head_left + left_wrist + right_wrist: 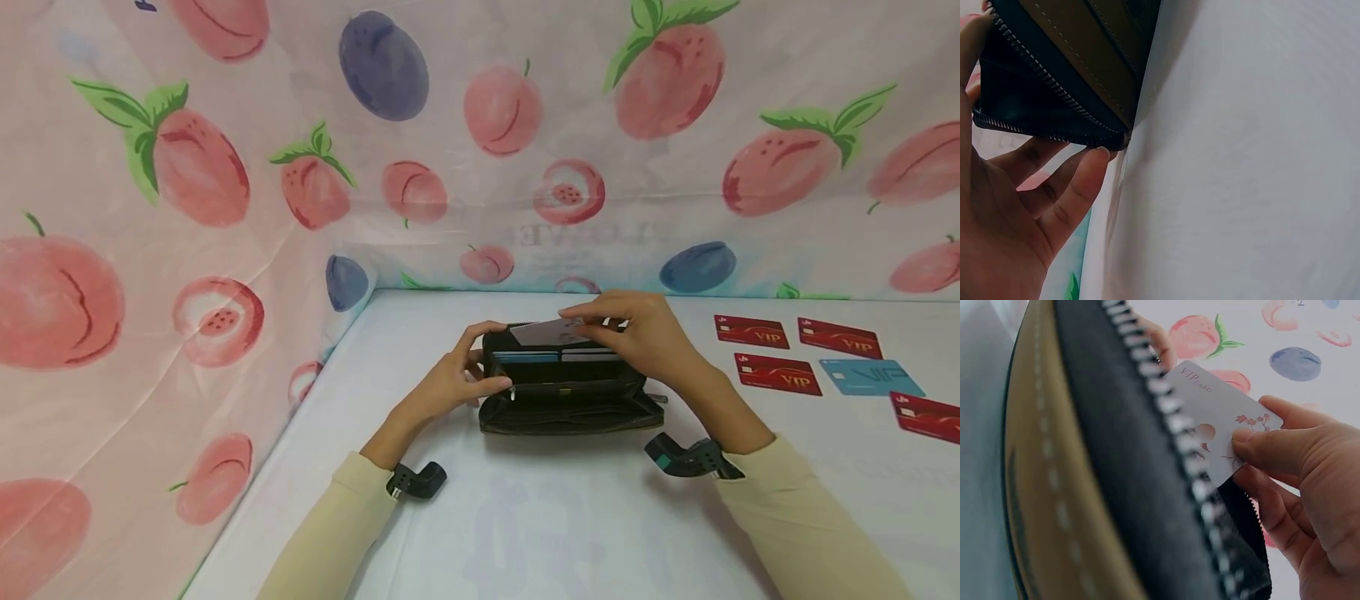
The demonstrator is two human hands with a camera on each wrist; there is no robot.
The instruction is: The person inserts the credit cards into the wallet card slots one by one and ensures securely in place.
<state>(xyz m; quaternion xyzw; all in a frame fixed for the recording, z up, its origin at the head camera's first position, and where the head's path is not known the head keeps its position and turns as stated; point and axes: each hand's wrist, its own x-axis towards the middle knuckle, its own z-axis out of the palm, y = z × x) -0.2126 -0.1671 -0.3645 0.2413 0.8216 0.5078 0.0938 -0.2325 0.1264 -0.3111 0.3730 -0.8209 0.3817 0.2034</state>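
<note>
Dark zip-around wallet (573, 388) in front of the person, mouth spread wide, near the middle of the white surface (585, 533). Tan outside with pale stitching, per both wrist views. Whether its base rests on the surface: cannot tell.

Left hand (453, 379) at the wallet's left end. Grip closed over the edge, thumb on the near side, forefinger over the back rim.

Right hand (648, 333) at the wallet's back right. Grip pinched, thumb against fingers, on a pale card (542, 333). Right wrist view shows "VIP CARD" lettering and pink blossoms on it. Card slants across the inside back panel, above the slots; whether its lower edge sits in one is unclear.

In the slots below: a blue card (525, 357) at left, a greyish edge beside it at right.

Right of the wallet, well apart from it, five loose cards flat on the surface: four red cards (777, 375), one light-blue card (872, 377). Fruit-print cloth (465, 42) behind and left.
</note>
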